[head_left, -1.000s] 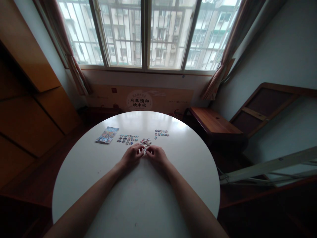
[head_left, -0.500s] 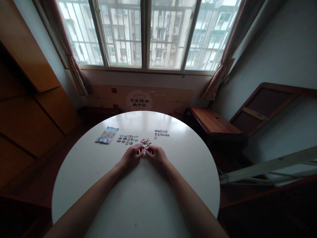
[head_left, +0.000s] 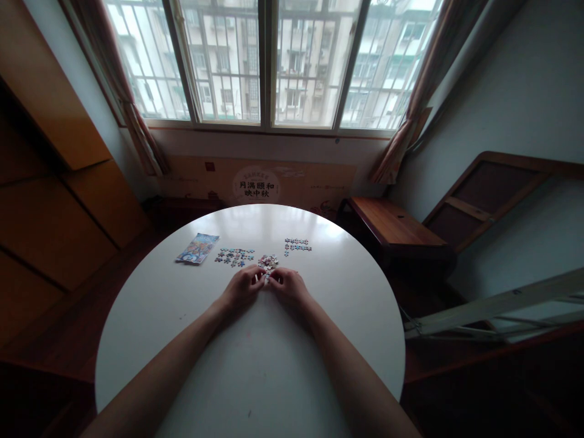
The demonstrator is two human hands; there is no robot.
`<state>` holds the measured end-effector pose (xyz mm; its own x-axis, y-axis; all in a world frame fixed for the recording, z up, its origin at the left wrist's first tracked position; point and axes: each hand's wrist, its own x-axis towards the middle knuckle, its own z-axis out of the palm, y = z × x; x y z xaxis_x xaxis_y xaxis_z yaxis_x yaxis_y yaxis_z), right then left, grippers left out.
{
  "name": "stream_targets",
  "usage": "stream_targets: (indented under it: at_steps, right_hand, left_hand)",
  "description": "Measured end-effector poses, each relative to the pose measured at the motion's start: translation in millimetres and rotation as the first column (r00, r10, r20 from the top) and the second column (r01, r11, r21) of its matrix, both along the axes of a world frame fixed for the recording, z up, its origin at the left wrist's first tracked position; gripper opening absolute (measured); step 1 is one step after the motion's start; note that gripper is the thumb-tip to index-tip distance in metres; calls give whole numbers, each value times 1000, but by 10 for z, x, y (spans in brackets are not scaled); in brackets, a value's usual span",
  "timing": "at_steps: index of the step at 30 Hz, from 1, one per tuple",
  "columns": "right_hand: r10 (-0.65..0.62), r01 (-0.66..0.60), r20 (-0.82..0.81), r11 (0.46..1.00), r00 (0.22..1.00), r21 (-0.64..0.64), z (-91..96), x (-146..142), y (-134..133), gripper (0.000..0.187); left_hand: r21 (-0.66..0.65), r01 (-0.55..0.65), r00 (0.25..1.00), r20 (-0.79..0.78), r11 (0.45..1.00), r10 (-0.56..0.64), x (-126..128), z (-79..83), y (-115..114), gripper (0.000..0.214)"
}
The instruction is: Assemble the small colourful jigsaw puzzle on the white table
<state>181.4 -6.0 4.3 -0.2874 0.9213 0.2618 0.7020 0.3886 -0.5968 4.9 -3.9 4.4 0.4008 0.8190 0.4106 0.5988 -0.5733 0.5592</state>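
Observation:
On the round white table [head_left: 210,377], a small heap of jigsaw puzzle pieces [head_left: 269,261] lies right in front of my hands. My left hand [head_left: 244,285] is closed at the heap's near left edge, fingertips pinched together. Facing it from the right, my right hand [head_left: 287,286] is also pinched. Between the two sets of fingertips small puzzle pieces [head_left: 267,277] show; which hand grips which is too small to tell. Left of the heap, several loose pieces [head_left: 234,257] are spread in rows. Another group of pieces [head_left: 297,244] lies in short lines beyond my right hand.
A colourful picture sheet [head_left: 199,249] rests at the table's far left. Behind the table stand a printed panel [head_left: 296,176] and a barred window. To the right are a wooden bench [head_left: 392,222], a leaning wooden frame [head_left: 483,188] and a pale metal bar [head_left: 493,307].

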Motion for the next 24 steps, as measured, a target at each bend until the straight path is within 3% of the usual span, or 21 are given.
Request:
stream_targets:
  at_steps: [24]
  right_hand:
    - [2, -2, -29, 1000, 1000, 0, 19, 6, -9, 16]
  left_hand:
    - [6, 4, 999, 44, 1000, -4, 1, -35, 21, 15]
